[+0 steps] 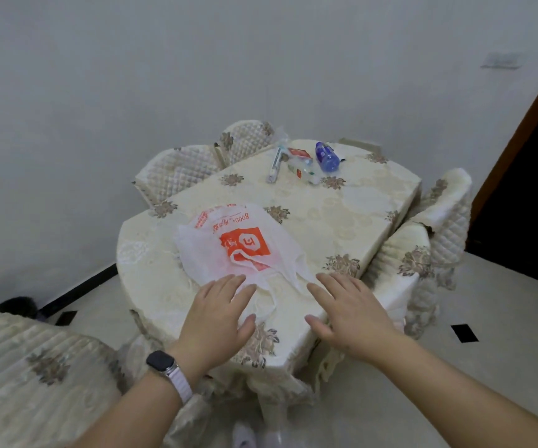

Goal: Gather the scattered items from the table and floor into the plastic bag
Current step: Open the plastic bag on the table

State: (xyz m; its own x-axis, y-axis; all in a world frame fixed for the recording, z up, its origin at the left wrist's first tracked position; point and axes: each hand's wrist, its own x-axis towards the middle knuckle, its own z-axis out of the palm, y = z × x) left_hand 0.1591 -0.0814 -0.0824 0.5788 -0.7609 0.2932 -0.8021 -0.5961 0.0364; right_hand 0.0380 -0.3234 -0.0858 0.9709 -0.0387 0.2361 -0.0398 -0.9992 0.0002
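1. Found the white plastic bag with orange print (229, 250) lying crumpled on the cloth-covered bench (358, 215).
2. Saw the left hand (216, 312) at the bag's near edge, fingers (229, 282) straight and released, grasping nothing; smartwatch (161, 361) on its wrist.
3. Saw the right hand (348, 312) just right of the bag's handles, fingers spread flat and released.
4. Noted, well beyond the bag, a blue bottle (326, 156), a white tube (275, 164) and a red-and-white packet (300, 166) lying close together.
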